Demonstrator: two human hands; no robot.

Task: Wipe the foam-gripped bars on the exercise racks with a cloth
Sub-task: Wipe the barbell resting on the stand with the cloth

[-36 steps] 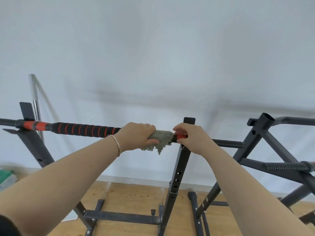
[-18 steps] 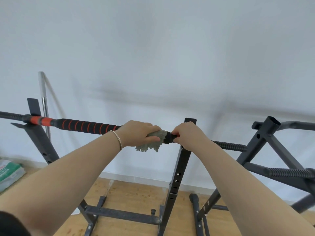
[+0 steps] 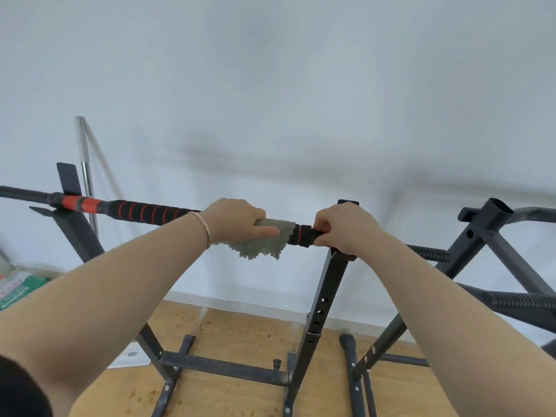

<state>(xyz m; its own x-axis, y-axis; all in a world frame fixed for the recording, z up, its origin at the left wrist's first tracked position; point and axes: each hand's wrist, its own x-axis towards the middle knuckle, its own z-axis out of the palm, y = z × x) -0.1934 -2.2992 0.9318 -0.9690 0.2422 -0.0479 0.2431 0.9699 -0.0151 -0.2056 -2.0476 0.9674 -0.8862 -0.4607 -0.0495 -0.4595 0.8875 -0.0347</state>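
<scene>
White wall (image 3: 270, 85), wooden floor (image 3: 234, 335) beneath black racks (image 3: 319, 311).

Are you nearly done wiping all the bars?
Not yet. I can't tell which foam is already clean. The left hand grips the cloth around the striped bar while the right hand holds the bar beside it. The ribbed black bars to the right look still to do.

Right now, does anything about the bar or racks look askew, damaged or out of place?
Nothing stands out. The black foam-gripped bar with red spiral stripes lies across the black metal rack; the left hand holds the ragged grey-green cloth round it, the right hand grips it bare.
</scene>
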